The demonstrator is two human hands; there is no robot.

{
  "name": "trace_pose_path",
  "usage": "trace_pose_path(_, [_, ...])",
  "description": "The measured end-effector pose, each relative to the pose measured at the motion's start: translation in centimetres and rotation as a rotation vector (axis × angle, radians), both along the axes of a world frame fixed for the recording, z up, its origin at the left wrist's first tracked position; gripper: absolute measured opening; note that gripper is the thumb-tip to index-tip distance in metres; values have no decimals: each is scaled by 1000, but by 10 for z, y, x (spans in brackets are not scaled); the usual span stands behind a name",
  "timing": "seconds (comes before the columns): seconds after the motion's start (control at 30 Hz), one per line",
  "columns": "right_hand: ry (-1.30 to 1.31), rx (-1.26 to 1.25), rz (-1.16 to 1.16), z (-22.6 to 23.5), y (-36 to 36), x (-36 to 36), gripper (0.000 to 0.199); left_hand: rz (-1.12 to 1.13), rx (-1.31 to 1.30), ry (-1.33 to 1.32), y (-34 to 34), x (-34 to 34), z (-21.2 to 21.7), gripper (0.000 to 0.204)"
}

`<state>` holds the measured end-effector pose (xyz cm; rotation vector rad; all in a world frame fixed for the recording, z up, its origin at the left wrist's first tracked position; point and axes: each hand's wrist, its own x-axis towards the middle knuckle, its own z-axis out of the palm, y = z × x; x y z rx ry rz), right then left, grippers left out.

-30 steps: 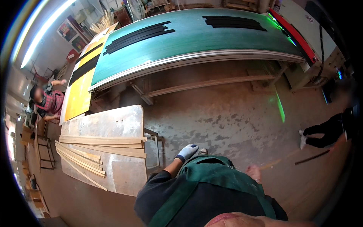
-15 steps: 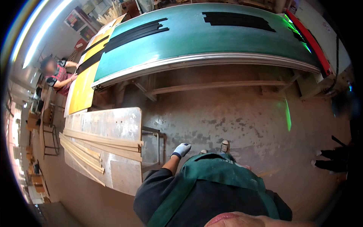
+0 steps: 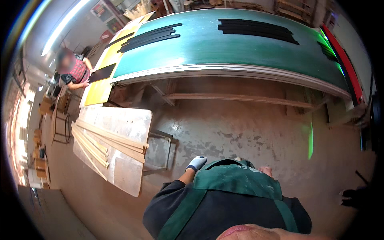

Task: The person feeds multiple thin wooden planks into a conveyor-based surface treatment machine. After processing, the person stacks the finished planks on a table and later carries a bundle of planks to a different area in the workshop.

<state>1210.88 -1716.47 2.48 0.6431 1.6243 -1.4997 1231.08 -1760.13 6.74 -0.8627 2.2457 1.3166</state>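
Observation:
My left hand [image 3: 197, 163], in a white glove with a dark cuff, hangs at my side in front of the green apron [image 3: 236, 182]. Its fingers look curled in, and nothing shows in them. Nearest to it is the worktable [image 3: 126, 174] on the left, with several pale wooden strips [image 3: 110, 136] lying fanned out on it. My right hand [image 3: 266, 171] shows only in part past the apron's edge, without a visible glove; its fingers are hidden. Neither hand touches the table or the conveyor.
A green conveyor belt [image 3: 200, 46] crosses ahead, carrying groups of black strips [image 3: 256, 30]. More strips lie by a red-edged machine [image 3: 342, 64] lit green. At the far left a co-worker [image 3: 74, 70] handles a black panel [image 3: 103, 73] on a yellow table [image 3: 98, 94]. Someone's dark-clothed legs [image 3: 354, 198] show at right.
My view has shifted, and the worktable sits closer to my left hand. The co-worker has drawn black pieces off the belt's end onto the yellow table. More strips show at the red-edged machine.

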Motion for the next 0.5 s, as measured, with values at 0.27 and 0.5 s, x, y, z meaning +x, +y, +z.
trace_pose_path(0.27, [970, 275, 1040, -60, 16, -7, 17, -223, -234, 248, 14, -5, -11, 33])
trace_pose_path(0.5, [210, 263, 380, -23, -14, -2, 21, 30, -17, -19, 9, 25, -36, 40])
